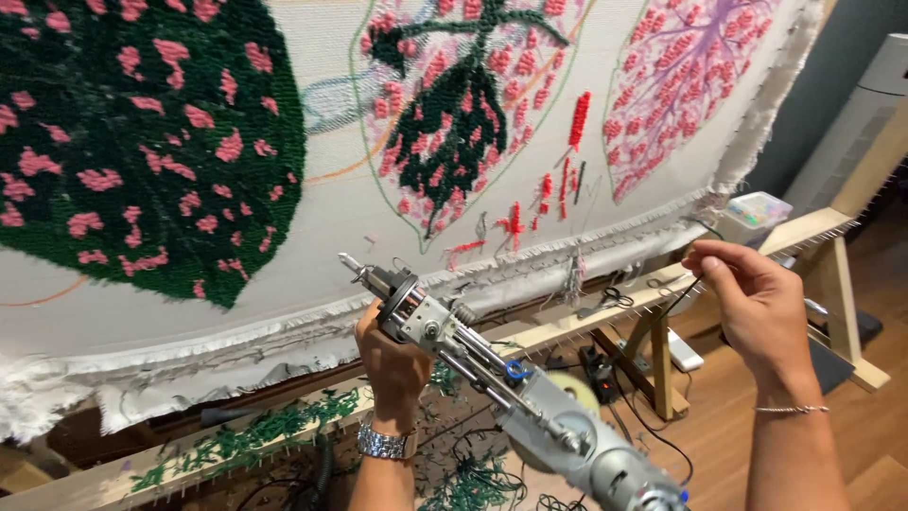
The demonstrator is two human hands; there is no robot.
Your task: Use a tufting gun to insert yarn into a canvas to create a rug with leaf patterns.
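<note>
left hand (390, 364) clenched round silver metal tufting gun (492, 378), right hand (757, 308) pinching thin dark yarn strand (683, 291) near wooden frame (605, 317)

Tufting gun (501, 378) rear cut by bottom edge; box (757, 208) contents too small

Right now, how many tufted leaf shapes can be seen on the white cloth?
3: a dark green leaf with pink spots at left, a pink leaf with dark green veins in the middle, a pink-and-purple leaf at right. All are cut off by the top edge.
</note>
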